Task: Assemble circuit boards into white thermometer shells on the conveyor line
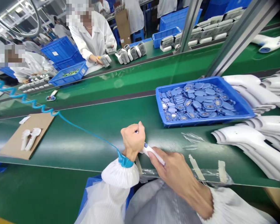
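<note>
My left hand [133, 140] is a closed fist over the green belt, gripping a slim pen-like tool [145, 145] whose blue-marked tip shows below the fingers. A blue wrist strap [124, 161] circles that wrist, with a coiled blue cord [25, 98] running off to the left. My right hand [172, 174] holds a long white plastic housing piece [154, 152], whose end reaches the tool tip. Most of the piece is hidden by my fingers.
A blue tray [207, 120] of blue parts stands on the belt [84, 146] to the right, beside stacked white housings [259, 140]. A cardboard sheet [14, 143] with white pieces lies left. Co-workers [93, 37] handle parts across a second belt.
</note>
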`<state>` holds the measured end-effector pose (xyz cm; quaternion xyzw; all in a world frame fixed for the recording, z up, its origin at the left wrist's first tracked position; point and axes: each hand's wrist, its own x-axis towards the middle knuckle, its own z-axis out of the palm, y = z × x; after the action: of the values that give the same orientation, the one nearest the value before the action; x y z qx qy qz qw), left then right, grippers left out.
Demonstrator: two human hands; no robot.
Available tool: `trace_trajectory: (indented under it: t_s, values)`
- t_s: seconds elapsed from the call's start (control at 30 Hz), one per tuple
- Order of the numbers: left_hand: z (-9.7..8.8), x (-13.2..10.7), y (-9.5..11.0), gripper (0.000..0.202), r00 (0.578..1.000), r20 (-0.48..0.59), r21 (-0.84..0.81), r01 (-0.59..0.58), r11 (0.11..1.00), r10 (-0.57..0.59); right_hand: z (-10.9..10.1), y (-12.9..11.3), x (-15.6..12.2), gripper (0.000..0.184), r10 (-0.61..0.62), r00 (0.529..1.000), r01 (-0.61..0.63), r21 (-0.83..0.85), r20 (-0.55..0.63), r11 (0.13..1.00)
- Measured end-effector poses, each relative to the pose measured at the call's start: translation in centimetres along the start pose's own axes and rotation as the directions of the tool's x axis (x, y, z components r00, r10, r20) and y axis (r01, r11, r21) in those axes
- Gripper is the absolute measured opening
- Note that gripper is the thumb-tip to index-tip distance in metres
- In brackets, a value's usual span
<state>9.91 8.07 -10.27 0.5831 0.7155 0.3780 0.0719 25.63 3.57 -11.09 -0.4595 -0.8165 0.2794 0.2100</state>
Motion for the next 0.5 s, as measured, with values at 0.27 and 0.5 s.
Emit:
trace_trajectory:
  t_s: [0.27, 0.5]
  values:
    - [-7.1, 5.4, -5.3, 0.046, 0.849, 0.342, 0.235, 0.337, 0.912, -0.402, -6.0, 5.2, -4.4, 0.031, 0.037, 0.951, -0.080, -0.130, -0.307, 0.988]
    - [-7.7, 20.9, -6.5, 0.046, 0.859, -0.005, -0.100, 0.508, 0.855, -0.511, -6.5, 9.8, -3.8, 0.052, -0.096, 0.930, -0.077, -0.443, -0.354, 0.893]
